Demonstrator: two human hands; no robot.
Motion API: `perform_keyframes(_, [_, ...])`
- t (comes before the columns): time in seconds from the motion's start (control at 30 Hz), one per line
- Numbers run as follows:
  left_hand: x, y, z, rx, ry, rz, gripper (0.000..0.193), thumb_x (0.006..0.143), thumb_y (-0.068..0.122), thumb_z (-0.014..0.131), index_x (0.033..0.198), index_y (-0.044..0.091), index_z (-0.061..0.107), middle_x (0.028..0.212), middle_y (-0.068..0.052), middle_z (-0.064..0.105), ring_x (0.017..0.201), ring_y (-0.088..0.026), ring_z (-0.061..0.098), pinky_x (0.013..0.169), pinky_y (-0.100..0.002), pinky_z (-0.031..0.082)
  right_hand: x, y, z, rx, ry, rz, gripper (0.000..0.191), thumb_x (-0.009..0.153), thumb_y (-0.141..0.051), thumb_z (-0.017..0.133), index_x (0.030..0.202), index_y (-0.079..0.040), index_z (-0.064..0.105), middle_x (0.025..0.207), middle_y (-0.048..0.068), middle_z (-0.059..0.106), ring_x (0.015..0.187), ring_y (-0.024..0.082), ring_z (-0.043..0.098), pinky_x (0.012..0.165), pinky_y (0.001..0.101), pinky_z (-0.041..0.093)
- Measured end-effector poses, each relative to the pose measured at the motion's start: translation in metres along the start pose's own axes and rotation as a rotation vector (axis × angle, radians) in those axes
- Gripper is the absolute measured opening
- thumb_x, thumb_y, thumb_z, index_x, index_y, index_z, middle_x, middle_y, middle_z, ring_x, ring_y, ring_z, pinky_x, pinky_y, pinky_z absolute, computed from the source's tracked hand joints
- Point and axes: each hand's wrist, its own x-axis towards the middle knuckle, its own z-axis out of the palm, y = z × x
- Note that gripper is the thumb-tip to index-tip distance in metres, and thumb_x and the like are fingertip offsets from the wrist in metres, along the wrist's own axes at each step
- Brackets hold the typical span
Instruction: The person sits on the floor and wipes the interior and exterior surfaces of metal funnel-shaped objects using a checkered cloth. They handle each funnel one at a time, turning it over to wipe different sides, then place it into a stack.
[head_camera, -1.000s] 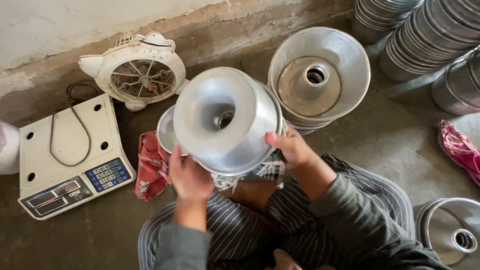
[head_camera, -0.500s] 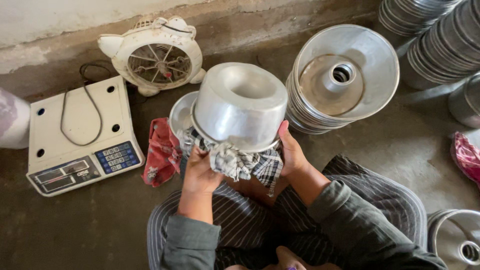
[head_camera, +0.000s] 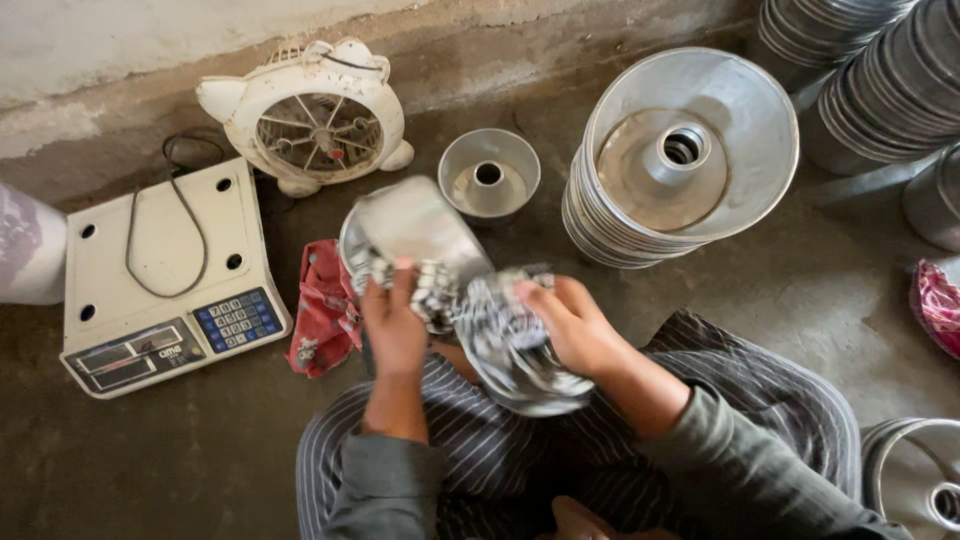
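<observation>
My left hand (head_camera: 394, 325) grips a shiny metal ring mould (head_camera: 408, 228), blurred and tipped on its side over my lap. My right hand (head_camera: 572, 325) holds a black-and-white patterned rag (head_camera: 510, 345) pressed against the mould. A smaller ring mould (head_camera: 489, 173) stands on the floor just beyond. To the right of it rises a stack of large ring moulds (head_camera: 690, 150) with the central tube showing on top.
A white weighing scale (head_camera: 165, 275) with a coiled cord lies at left, a small white fan (head_camera: 312, 115) behind it near the wall. A red cloth (head_camera: 322, 310) lies beside the scale. More stacked metal pans (head_camera: 880, 70) fill the upper right; another mould (head_camera: 915, 480) sits lower right.
The mould has come down from upright in front of me to a tilted position over my lap, uncovering the small mould behind. The rag has moved to my right hand.
</observation>
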Motion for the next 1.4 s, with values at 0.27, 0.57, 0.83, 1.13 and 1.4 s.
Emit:
perform_keyframes(0.27, [-0.036,-0.022,0.026,0.327,-0.215,0.097,0.016,0.104,0.006,0.058,0.109,-0.006,0.068,0.093,-0.008,0.075,0.084,-0.013,0.064,0.075,-0.028,0.053,0.001,0.002,0.018,-0.766,0.326,-0.654,0.02,0.093,-0.006,0.059,0.109,0.003,0.068,0.106,0.016,0.072,0.097,0.025,0.068,0.088,0.0324,0.054])
perform_keyframes(0.57, [0.008,0.003,-0.011,-0.213,0.111,-0.126,0.015,0.101,0.007,0.06,0.108,-0.004,0.069,0.094,-0.007,0.075,0.081,-0.017,0.071,0.073,-0.029,0.057,-0.036,-0.06,-0.061,0.042,0.256,-0.742,0.031,0.118,-0.024,0.042,0.122,0.002,0.059,0.116,0.012,0.065,0.103,0.02,0.064,0.095,0.0324,0.053])
perform_keyframes(0.83, [-0.054,-0.011,0.039,0.269,-0.286,0.073,0.013,0.098,0.008,0.064,0.096,-0.005,0.064,0.082,-0.008,0.07,0.073,-0.011,0.062,0.064,-0.03,0.051,-0.012,-0.024,0.003,-1.617,0.391,-0.895,0.056,0.086,-0.055,0.068,0.107,-0.003,0.064,0.118,0.025,0.064,0.114,0.042,0.062,0.097,0.0537,0.052])
perform_keyframes(1.13, [-0.081,0.049,0.051,0.525,-0.552,0.197,0.025,0.093,0.013,0.071,0.073,0.0,0.062,0.06,-0.012,0.062,0.052,-0.016,0.055,0.051,-0.034,0.043,0.039,-0.06,-0.028,-0.751,0.354,-0.009,0.045,0.1,-0.042,0.068,0.108,0.002,0.069,0.091,0.023,0.072,0.075,0.03,0.067,0.07,0.0404,0.053])
perform_keyframes(1.4, [-0.063,0.033,0.015,0.095,-0.544,-0.133,0.009,0.098,0.009,0.067,0.1,0.001,0.073,0.084,-0.005,0.07,0.072,-0.013,0.062,0.064,-0.03,0.052,0.018,-0.031,-0.017,-0.652,0.294,-0.328,0.045,0.096,-0.037,0.069,0.119,0.002,0.065,0.098,0.011,0.074,0.088,0.023,0.07,0.079,0.0362,0.057])
